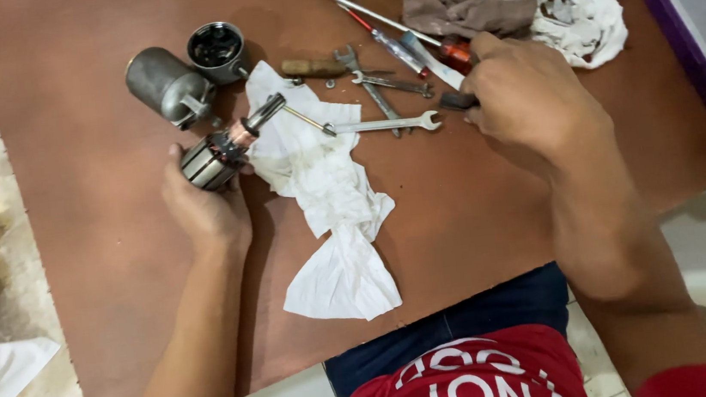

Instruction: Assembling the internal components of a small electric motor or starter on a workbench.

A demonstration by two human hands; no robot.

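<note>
Your left hand (207, 206) clenched around motor armature (219, 153), shaft poking beyond fingertips over white rag (322, 193). Heavy, rigid, greasy: grip laminated core, spare copper commutator. Right hand (524, 96) closed on dark tool handle (456, 100) among wrenches (385, 124).

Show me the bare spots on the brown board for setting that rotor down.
Bare board lies left of the left hand, and between the white cloth and right hand. It is crowded up top: wrenches, screwdrivers, rags.

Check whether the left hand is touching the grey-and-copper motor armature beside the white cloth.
Touching. The head view shows the left hand with fingers wrapped around the grey-and-copper motor armature, lifting its shaft over the white cloth.
</note>
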